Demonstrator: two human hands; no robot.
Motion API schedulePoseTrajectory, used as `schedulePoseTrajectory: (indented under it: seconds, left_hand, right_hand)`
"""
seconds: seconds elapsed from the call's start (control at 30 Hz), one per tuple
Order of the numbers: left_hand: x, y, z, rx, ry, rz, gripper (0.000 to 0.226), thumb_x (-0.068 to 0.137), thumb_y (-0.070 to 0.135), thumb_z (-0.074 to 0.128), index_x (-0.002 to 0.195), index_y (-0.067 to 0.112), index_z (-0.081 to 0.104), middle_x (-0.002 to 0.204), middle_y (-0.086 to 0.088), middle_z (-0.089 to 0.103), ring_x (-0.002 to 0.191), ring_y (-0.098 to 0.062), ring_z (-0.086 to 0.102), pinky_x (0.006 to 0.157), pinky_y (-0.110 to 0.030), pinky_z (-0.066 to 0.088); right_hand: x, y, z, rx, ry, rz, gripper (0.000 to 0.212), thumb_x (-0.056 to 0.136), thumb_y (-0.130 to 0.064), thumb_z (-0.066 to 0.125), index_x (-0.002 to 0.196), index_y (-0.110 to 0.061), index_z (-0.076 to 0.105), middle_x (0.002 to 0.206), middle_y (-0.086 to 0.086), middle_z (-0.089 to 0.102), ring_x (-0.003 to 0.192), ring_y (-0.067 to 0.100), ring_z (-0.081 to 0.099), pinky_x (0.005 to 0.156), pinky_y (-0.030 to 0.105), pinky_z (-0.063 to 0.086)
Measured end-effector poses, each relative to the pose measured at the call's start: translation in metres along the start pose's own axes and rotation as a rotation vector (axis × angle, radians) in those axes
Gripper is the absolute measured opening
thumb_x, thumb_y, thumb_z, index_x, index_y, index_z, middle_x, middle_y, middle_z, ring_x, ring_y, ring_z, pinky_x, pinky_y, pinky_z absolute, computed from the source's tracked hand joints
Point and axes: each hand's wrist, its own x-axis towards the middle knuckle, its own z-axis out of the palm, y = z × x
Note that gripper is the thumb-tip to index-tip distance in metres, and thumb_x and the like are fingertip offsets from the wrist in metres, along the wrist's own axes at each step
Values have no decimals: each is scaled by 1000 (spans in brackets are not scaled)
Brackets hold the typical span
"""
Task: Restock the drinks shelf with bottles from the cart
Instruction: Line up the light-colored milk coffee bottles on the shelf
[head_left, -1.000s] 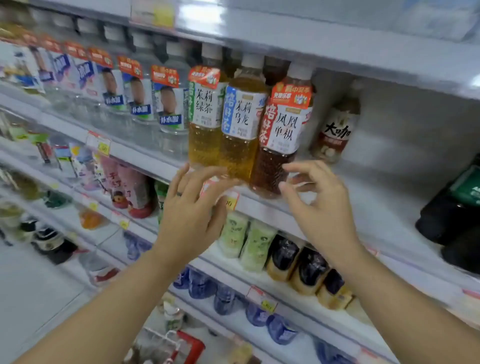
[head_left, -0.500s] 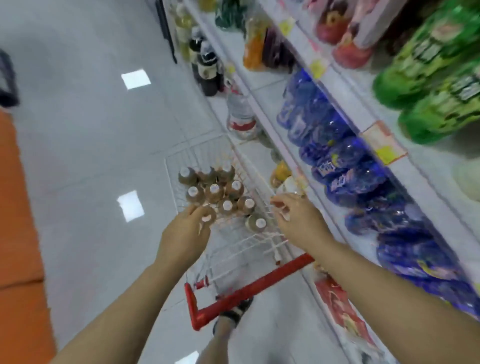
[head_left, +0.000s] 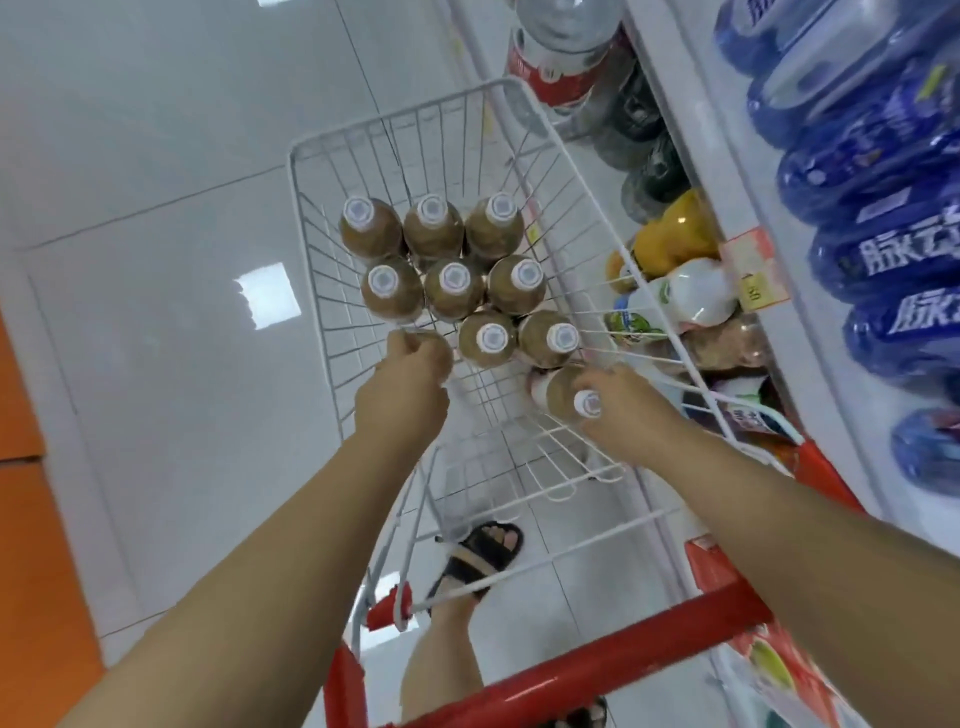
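Note:
Several brown tea bottles (head_left: 454, 291) with white caps stand upright in a white wire cart (head_left: 311, 218) with a red handle (head_left: 597, 675). My left hand (head_left: 402, 389) is curled over the top of the near-left bottle (head_left: 434, 339), which it mostly hides. Around the neck of the near-right bottle (head_left: 558, 389), which tilts toward me with its cap showing, my right hand (head_left: 626, 413) grips. The drinks shelf (head_left: 753, 171) runs along the right side of the cart.
Blue bottles (head_left: 883, 249) fill the shelf level at right. Below it sit yellow and white bottles (head_left: 675, 291) close to the cart's right wall. Big water jugs (head_left: 561, 57) stand beyond the cart. My sandaled foot (head_left: 483, 556) is under the basket. Grey tiled floor lies left.
My view swung from the upper tea shelf down to the cart. Both hands dropped from the shelf into the basket and closed on two bottles at its near side.

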Motion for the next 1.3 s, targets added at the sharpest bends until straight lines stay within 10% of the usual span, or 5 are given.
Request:
schedulePoseTrajectory:
  seconds: [0.3,0.4,0.67,0.9,1.3]
  left_hand:
    - [-13,3,-21,-18,16,53,14,84,19,60,96,25,64,103,-2,41,75,-28,54,64,-33,46]
    - [-58,19,-53,-61,97,133,16,86,30,61,99,22,65,101,-1,47,79,-25,56,67,-34,51]
    - [-196,96,-164,-299,352,385,31,76,30,75,105,28,67,98,14,53,79,-9,54,68,-18,43]
    - [-314,194,-248,-441,560,730,27,69,20,80,94,25,69,90,21,54,82,9,51,74,2,34]
    - [-498,329,-321,-679,880,1353,23,75,23,73,93,24,58,88,14,51,75,3,46,73,-2,36]
  right_hand:
    - [-5,-13,-6,11,154,30,9,80,-22,65,81,-18,57,122,14,43,103,37,54,86,38,46]
    - [-46,-23,-37,144,243,-18,32,74,-15,69,60,-30,45,101,5,43,88,31,56,79,36,48]
    - [-253,-45,-144,345,600,-176,34,70,-4,71,67,-33,55,87,-12,50,82,-6,49,70,2,34]
    - [-454,-51,-220,298,1023,-402,34,70,-1,70,76,-30,53,85,-7,55,82,-3,54,74,4,36]
    - [-720,-24,-243,-191,1602,-397,21,79,-16,64,92,-24,50,93,-9,46,93,-3,47,81,6,33]
